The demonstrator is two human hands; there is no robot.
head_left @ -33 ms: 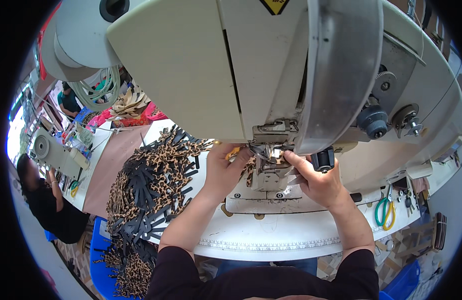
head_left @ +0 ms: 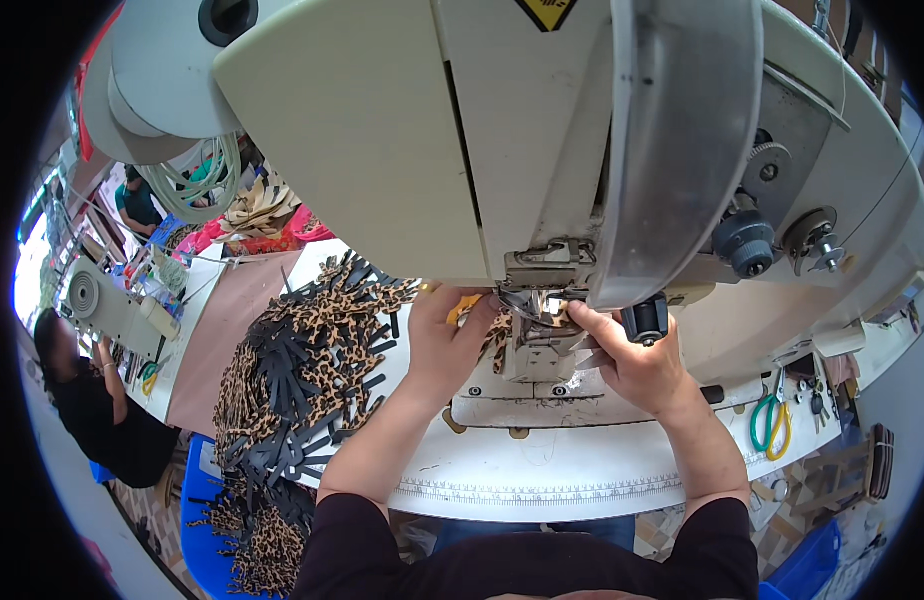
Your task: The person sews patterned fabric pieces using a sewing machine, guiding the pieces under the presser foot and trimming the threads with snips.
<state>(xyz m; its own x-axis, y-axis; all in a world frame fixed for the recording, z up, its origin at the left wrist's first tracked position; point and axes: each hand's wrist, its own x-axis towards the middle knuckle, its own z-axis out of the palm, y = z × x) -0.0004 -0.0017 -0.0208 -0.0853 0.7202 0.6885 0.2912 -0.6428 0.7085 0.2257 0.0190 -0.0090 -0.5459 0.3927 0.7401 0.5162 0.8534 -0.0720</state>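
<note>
At the needle area of a large white sewing machine (head_left: 352, 150), my two hands work close together. On the left, my left hand (head_left: 444, 340) is closed, thumb against fingers, on a leopard-print strip (head_left: 497, 345) beside the presser foot (head_left: 544, 302). The fingertips of my right hand (head_left: 644, 368) press a leopard-print piece just right of the foot; the remaining fingers curl below a black knob (head_left: 646, 322). Machine parts and fingers hide most of the strip under the needle. Left of my left forearm lies a big heap of leopard-print and black strips (head_left: 302, 370).
Strips spill off the table edge into a blue bin (head_left: 204, 520). Green-and-yellow scissors (head_left: 772, 420) lie at the right. A printed ruler (head_left: 542, 494) runs along the front edge. Farther left, a person in black (head_left: 107, 410) sits at another sewing machine (head_left: 107, 305).
</note>
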